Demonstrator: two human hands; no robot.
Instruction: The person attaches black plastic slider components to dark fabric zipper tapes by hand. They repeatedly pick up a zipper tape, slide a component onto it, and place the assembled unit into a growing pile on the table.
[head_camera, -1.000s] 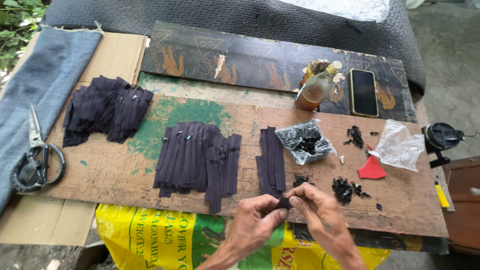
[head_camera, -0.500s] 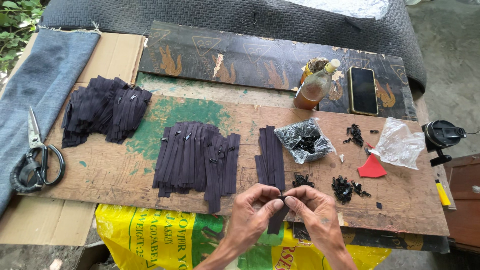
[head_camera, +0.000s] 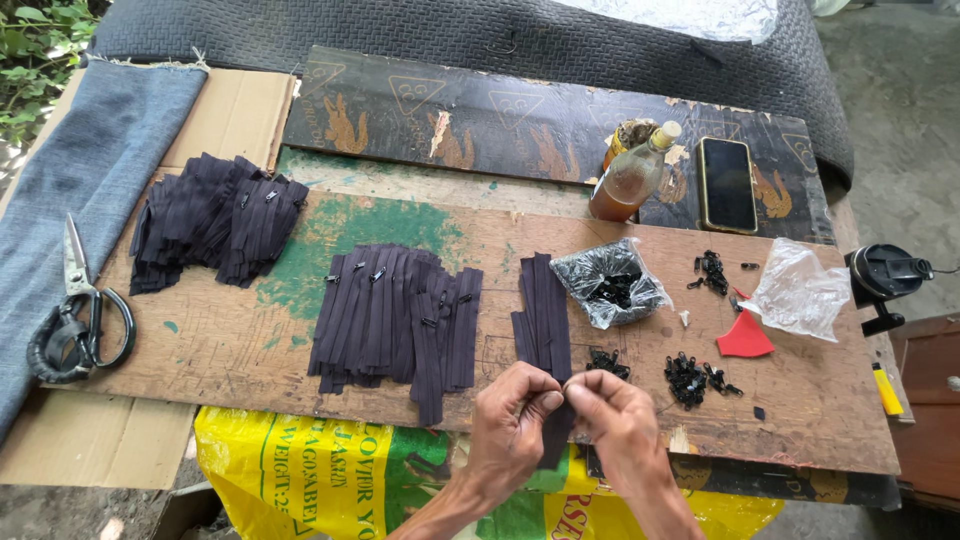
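Left hand (head_camera: 515, 408) and right hand (head_camera: 612, 412), apart half a second ago, now pressed together, pinching one black zipper strip (head_camera: 556, 440) at the board's (head_camera: 250, 350) near edge. Strip hanging over that edge, beside the small slider pile (head_camera: 607, 362); slider fitting seemingly under way.

A worn wooden board (head_camera: 250, 350) with green paint patches carries everything. Just beyond the fingers (head_camera: 545, 400) lies a short stack of dark zipper strips (head_camera: 543, 310), with a wider pile of strips (head_camera: 395, 315) to their left and another heap (head_camera: 215, 220) far left near the scissors (head_camera: 75, 315). To the right of the fingers lie small black sliders (head_camera: 690, 378), a plastic bag of sliders (head_camera: 610, 285), a red scrap (head_camera: 743, 338) and a clear bag (head_camera: 800, 290).
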